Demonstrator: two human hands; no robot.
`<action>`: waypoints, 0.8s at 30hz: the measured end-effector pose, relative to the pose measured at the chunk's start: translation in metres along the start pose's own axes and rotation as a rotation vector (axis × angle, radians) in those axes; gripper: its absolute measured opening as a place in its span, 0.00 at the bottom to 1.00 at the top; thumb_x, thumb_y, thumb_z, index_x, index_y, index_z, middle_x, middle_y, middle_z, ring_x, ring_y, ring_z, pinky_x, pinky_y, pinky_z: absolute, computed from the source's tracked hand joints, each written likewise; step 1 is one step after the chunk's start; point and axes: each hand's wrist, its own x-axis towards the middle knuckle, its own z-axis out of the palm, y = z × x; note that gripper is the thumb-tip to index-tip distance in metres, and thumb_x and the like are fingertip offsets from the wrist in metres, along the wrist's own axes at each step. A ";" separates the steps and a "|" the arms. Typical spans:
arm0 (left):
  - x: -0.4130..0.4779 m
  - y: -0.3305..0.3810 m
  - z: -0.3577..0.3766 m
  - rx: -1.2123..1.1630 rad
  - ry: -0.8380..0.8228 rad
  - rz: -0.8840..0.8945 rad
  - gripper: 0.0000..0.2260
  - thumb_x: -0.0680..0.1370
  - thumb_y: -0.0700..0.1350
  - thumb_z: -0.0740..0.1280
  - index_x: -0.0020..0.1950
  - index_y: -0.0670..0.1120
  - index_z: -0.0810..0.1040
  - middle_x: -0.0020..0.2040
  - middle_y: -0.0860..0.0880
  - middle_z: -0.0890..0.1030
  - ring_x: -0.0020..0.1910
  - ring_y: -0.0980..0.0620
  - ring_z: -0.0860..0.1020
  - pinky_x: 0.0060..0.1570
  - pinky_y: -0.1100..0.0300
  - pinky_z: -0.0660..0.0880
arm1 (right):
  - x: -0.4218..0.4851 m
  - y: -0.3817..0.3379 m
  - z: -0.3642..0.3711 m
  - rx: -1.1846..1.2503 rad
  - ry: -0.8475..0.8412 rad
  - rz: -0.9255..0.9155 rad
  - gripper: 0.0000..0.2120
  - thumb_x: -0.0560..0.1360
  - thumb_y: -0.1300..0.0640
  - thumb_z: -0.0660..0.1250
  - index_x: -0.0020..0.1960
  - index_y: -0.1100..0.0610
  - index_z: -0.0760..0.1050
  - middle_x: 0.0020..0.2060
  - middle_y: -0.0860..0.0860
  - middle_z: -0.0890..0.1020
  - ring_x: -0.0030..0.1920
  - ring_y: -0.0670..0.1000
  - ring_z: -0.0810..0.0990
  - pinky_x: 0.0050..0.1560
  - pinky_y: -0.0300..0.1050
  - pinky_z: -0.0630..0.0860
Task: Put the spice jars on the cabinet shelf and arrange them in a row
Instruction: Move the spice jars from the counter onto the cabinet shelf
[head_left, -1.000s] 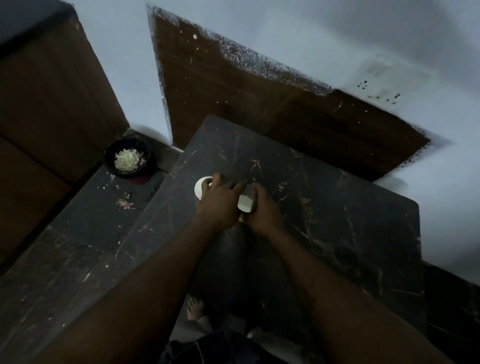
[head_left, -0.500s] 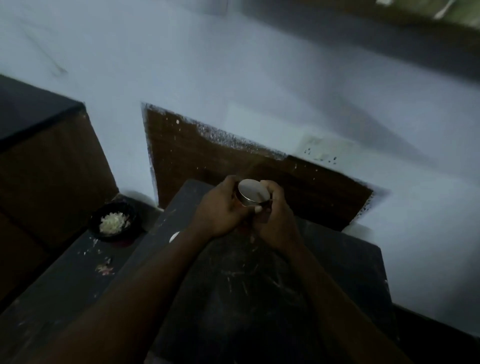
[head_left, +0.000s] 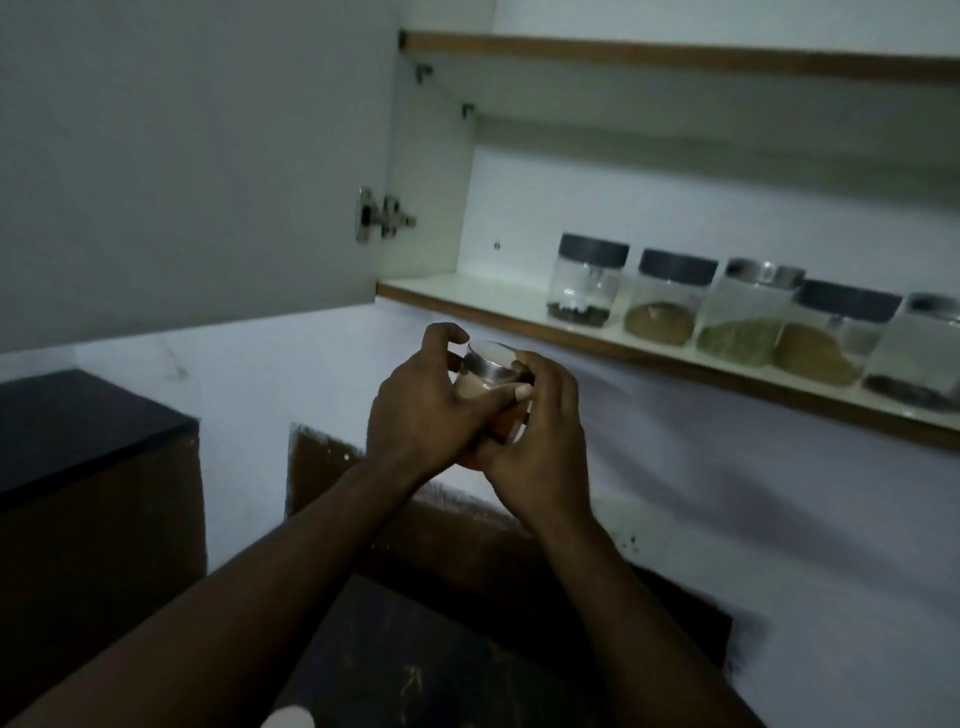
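Row of five jars on shelf

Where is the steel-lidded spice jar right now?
Head view, centre: the jar is held between the left hand and right hand, in the air below the cabinet shelf, left of the five jars standing there.

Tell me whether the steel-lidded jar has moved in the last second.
Yes. The jar rose off the counter, past the brown wall panel, toward the shelf.
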 end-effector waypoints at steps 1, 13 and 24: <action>0.011 0.007 -0.003 -0.010 0.014 0.009 0.38 0.62 0.80 0.67 0.64 0.61 0.66 0.55 0.60 0.81 0.46 0.57 0.82 0.48 0.52 0.82 | 0.014 -0.004 -0.003 -0.017 0.009 -0.024 0.44 0.62 0.44 0.79 0.74 0.49 0.65 0.70 0.43 0.68 0.64 0.48 0.76 0.56 0.48 0.81; 0.138 0.031 -0.017 -0.274 -0.108 0.088 0.37 0.70 0.52 0.75 0.76 0.53 0.64 0.66 0.49 0.77 0.58 0.47 0.80 0.56 0.46 0.80 | 0.161 -0.037 0.001 -0.266 0.143 -0.069 0.44 0.61 0.53 0.81 0.74 0.48 0.66 0.70 0.49 0.69 0.63 0.52 0.76 0.57 0.46 0.77; 0.195 -0.015 0.036 -0.205 -0.169 0.069 0.32 0.75 0.54 0.72 0.76 0.52 0.65 0.68 0.48 0.77 0.63 0.46 0.77 0.61 0.48 0.75 | 0.202 0.002 0.033 -0.615 0.062 0.068 0.43 0.71 0.50 0.73 0.81 0.48 0.55 0.76 0.50 0.67 0.73 0.56 0.68 0.65 0.57 0.74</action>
